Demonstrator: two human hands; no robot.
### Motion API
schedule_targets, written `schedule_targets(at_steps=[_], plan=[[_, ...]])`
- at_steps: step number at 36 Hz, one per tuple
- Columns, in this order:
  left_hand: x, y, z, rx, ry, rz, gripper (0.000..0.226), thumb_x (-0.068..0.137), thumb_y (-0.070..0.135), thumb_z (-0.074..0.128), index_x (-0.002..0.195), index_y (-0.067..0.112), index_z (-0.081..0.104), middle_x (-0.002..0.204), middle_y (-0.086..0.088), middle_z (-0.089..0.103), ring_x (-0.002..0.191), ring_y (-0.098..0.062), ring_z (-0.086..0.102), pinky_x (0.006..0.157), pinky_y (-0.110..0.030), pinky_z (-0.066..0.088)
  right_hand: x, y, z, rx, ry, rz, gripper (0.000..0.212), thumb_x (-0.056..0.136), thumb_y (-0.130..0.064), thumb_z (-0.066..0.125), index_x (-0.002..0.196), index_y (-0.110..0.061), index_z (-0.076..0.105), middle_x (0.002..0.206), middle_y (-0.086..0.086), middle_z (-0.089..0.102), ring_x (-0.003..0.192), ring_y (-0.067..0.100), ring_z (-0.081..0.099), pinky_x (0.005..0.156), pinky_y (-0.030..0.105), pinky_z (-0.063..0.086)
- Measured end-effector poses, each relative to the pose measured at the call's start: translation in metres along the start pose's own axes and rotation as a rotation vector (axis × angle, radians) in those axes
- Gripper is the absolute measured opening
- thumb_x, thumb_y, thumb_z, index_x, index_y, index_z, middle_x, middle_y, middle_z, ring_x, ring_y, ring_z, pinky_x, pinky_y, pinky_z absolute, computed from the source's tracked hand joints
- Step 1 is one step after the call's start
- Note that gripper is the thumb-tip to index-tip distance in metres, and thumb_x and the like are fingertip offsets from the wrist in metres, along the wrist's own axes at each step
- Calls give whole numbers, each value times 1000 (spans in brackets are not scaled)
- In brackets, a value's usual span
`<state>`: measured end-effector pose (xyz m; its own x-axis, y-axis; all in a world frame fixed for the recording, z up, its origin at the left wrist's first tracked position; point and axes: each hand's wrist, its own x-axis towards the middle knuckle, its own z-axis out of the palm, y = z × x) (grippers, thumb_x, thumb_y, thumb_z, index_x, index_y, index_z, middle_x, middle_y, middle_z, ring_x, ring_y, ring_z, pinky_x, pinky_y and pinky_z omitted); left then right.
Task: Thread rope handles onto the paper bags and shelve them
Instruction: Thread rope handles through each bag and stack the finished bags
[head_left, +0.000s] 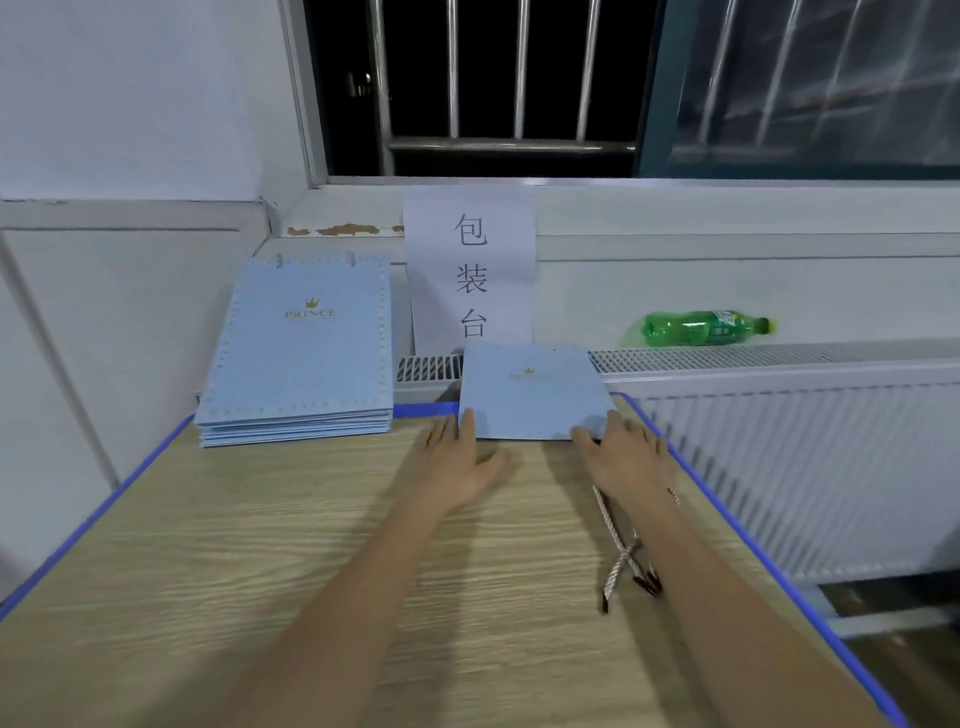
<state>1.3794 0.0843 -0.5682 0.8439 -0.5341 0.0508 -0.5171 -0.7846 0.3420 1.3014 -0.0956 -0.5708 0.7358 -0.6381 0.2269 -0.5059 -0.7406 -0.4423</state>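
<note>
The right forearm hides part of the rope handles (621, 558) on the worktop (260, 545); the gold print on the single paper bag (535, 389) beyond them is blurred.

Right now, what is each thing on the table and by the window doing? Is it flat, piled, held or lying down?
Single light blue paper bag: flat, far end overhanging the table edge, both hands on its near edge.
Stack of light blue paper bags: piled flat.
White twisted rope handles: loose on the table, partly under the right arm.
Green plastic bottle: lying on its side.
Left hand: open.
Right hand: open.
</note>
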Motion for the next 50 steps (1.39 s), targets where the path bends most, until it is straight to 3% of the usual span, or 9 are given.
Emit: schedule_targets(at_steps=[6, 11, 15, 19, 26, 34, 41, 45, 50], plan=[[-8, -3, -2, -448, 254, 39, 46, 96, 38, 46, 137, 18, 45, 136, -3, 52, 120, -19, 49, 99, -34, 41, -7, -3, -13, 380, 148, -18, 42, 94, -27, 50, 130, -5, 50, 125, 17, 56, 108, 30, 52, 80, 30, 38], [-19, -3, -7, -792, 475, -77, 30, 94, 36, 52, 113, 19, 68, 105, -7, 69, 94, -23, 64, 85, -38, 49, -12, -13, -28, 745, 342, -20, 27, 93, -13, 54, 119, -5, 58, 122, 15, 49, 83, 17, 51, 74, 14, 34], [-31, 8, -20, -1015, 502, -24, 17, 95, 23, 52, 92, 26, 68, 96, 6, 66, 83, -6, 59, 81, -27, 47, -16, -21, -39, 1223, 438, 104, 20, 90, -2, 51, 103, -15, 58, 109, 7, 56, 80, 8, 62, 77, 32, 55], [-43, 19, -35, -1228, 476, 25, 12, 94, 12, 54, 88, 16, 63, 95, -2, 63, 67, 1, 64, 78, -29, 53, -19, -21, -54, 1465, 581, 160, 26, 91, 1, 43, 98, -20, 57, 82, 0, 57, 68, 9, 57, 61, 18, 51], [-67, 19, -62, -1408, 384, 99, 44, 92, 10, 58, 126, 25, 36, 113, -6, 57, 86, -10, 65, 61, -21, 55, -27, -17, -65, 1581, 599, 210, 35, 88, 2, 39, 91, -23, 64, 74, 3, 49, 57, 9, 42, 54, 22, 37], [-98, -37, -99, -1733, 540, -15, 38, 79, 11, 66, 115, 16, 55, 103, 2, 65, 91, -16, 63, 65, -28, 56, -35, -31, -60, 1506, 382, 187, 32, 92, 4, 40, 96, -14, 65, 80, -2, 56, 63, 7, 47, 49, 10, 40], [-137, -108, -124, -1274, 203, -56, 25, 83, 13, 61, 107, 22, 64, 99, -1, 73, 84, -15, 70, 65, -25, 53, -37, -43, -22, 1182, -38, 73, 35, 89, 6, 42, 78, -18, 66, 83, 13, 63, 78, 26, 58, 68, 28, 45], [-145, -121, -119, -1018, 209, -89, 26, 89, -5, 56, 92, 20, 61, 86, -3, 72, 65, -7, 70, 58, -25, 54, -51, -52, -14, 1021, -298, -79, 26, 87, 11, 46, 80, -8, 62, 73, 3, 58, 63, 10, 50, 46, 9, 39], [-144, -144, -96, -594, 124, -240, 21, 80, 27, 74, 90, 15, 61, 84, -7, 72, 69, -16, 67, 63, -34, 55, -51, -47, -10, 631, -355, -298, 30, 82, 6, 61, 71, -21, 62, 81, 7, 65, 73, 13, 58, 71, 20, 45]])
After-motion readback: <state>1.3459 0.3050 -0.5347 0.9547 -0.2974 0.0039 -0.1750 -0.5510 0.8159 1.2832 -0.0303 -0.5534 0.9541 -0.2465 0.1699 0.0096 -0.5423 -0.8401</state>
